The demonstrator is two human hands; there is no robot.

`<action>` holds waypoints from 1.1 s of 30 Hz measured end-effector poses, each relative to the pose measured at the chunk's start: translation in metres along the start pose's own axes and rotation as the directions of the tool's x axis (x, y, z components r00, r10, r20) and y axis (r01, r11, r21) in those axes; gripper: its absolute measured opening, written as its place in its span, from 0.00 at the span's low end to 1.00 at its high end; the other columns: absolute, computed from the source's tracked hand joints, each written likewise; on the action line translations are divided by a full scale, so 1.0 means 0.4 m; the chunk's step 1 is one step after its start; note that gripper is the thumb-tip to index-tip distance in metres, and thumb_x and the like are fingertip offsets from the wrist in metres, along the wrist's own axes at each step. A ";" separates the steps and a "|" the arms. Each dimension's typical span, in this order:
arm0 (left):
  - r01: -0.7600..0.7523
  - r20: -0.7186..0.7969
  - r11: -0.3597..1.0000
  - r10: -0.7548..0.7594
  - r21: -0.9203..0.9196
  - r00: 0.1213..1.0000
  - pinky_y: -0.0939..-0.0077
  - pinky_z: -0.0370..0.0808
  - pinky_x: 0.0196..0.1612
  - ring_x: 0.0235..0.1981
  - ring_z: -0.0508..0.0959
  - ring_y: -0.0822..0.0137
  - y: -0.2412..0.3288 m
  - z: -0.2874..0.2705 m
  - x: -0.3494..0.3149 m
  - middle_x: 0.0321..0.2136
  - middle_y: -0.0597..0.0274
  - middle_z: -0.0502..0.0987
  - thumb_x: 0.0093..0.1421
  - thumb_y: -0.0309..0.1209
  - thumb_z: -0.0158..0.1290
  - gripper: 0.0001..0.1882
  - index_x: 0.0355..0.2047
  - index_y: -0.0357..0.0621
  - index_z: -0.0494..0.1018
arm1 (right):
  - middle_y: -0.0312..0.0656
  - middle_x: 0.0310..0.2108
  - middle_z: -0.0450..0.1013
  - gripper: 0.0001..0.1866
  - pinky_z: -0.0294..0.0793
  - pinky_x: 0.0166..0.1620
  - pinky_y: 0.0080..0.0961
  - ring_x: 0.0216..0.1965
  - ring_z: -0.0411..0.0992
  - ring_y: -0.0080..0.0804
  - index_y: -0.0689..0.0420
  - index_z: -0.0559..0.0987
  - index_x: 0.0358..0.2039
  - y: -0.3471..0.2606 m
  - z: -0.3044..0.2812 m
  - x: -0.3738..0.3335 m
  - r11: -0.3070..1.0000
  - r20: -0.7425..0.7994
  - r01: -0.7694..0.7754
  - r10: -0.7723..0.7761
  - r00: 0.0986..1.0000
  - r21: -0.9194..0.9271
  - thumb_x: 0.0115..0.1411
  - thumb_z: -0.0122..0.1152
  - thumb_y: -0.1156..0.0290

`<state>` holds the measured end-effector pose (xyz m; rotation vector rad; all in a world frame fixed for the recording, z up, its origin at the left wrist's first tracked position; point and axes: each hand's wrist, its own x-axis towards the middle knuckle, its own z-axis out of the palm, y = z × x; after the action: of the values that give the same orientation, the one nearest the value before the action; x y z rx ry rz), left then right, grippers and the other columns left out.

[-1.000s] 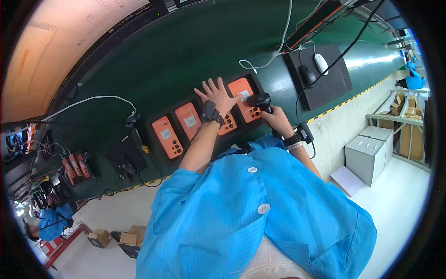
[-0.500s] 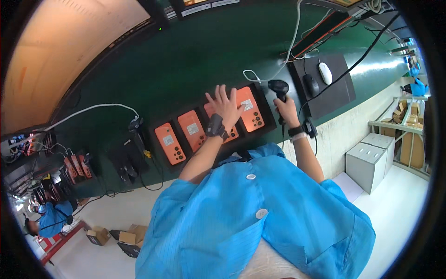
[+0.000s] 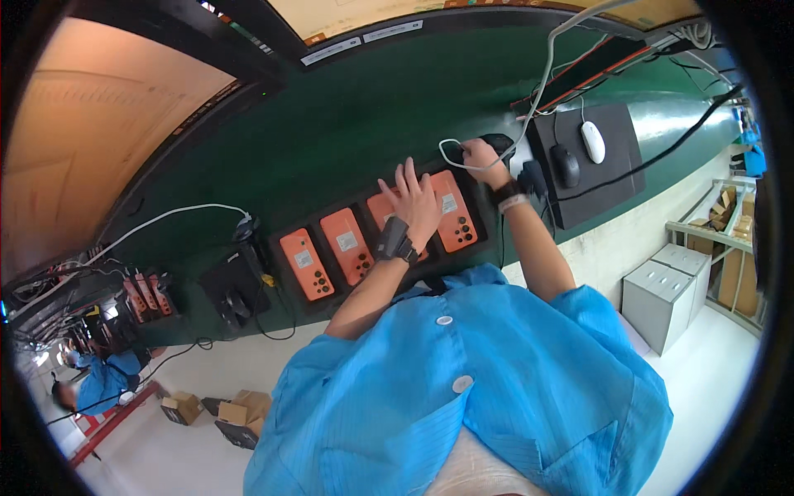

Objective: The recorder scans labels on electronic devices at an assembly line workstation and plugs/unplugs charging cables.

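Observation:
Several orange smartphones [image 3: 306, 263] lie back up in a row on a black mat, each with a white label and dark camera rings. My left hand [image 3: 416, 207] rests over the two right-hand ones, fingers spread, partly hiding the phone [image 3: 383, 208] beneath. The rightmost phone [image 3: 456, 223] shows beside its fingertips. My right hand [image 3: 486, 165] is closed at the looped end of a white cable [image 3: 550, 66], just beyond the mat's far right corner. Right behind that hand lies a black handheld scanner [image 3: 499, 142], partly hidden by it.
Right of my hand, a black mouse [image 3: 565, 165] and a white mouse [image 3: 593, 142] sit on a dark pad [image 3: 616, 178]. Monitors [image 3: 124, 116] line the far side. Another black mouse [image 3: 236, 304] and more orange phones [image 3: 147, 293] are at left, with loose cables.
My right hand has let go of the scanner and moved up and left to the white cable's end. My left hand stays over the phones, shifted slightly in view.

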<state>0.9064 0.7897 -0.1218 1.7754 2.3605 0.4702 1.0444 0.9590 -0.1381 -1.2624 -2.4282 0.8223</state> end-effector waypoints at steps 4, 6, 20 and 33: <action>0.037 0.086 0.997 -0.032 -0.065 0.996 0.27 0.47 0.64 0.67 0.52 0.43 0.004 -0.016 0.020 0.62 0.45 0.57 0.57 0.40 0.60 0.21 0.46 0.39 0.75 | 0.51 0.29 0.79 0.11 0.79 0.41 0.36 0.33 0.79 0.50 0.63 0.83 0.37 -0.020 -0.042 0.033 0.991 0.090 -0.096 0.088 0.992 0.092 0.56 0.59 0.71; 0.040 0.050 0.988 -0.033 -0.151 0.998 0.34 0.54 0.62 0.65 0.56 0.46 0.002 -0.032 0.037 0.60 0.45 0.61 0.56 0.39 0.62 0.21 0.44 0.38 0.74 | 0.54 0.36 0.80 0.13 0.79 0.44 0.35 0.40 0.80 0.49 0.62 0.84 0.39 -0.043 -0.081 0.027 0.975 0.093 -0.188 0.178 0.980 0.115 0.55 0.60 0.72; 0.265 0.292 0.331 0.034 -0.906 0.956 0.78 0.76 0.41 0.38 0.79 0.72 0.025 -0.091 -0.022 0.34 0.59 0.79 0.58 0.24 0.63 0.14 0.39 0.36 0.69 | 0.40 0.35 0.81 0.14 0.76 0.42 0.22 0.36 0.77 0.22 0.66 0.83 0.42 -0.187 -0.148 -0.158 0.671 0.287 -0.248 0.055 0.956 0.699 0.60 0.67 0.70; 0.191 0.188 0.232 -0.036 -0.954 0.982 0.76 0.78 0.46 0.41 0.81 0.69 0.045 -0.074 -0.043 0.37 0.56 0.80 0.59 0.23 0.62 0.12 0.39 0.34 0.71 | 0.41 0.35 0.79 0.13 0.76 0.40 0.23 0.37 0.77 0.25 0.66 0.82 0.42 -0.204 -0.142 -0.194 0.806 0.230 -0.117 -0.024 0.973 0.581 0.61 0.65 0.71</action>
<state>0.9186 0.7730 -0.0891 0.9004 1.3576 1.3740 1.0633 0.8787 -0.0425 -1.0160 -2.0217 1.6608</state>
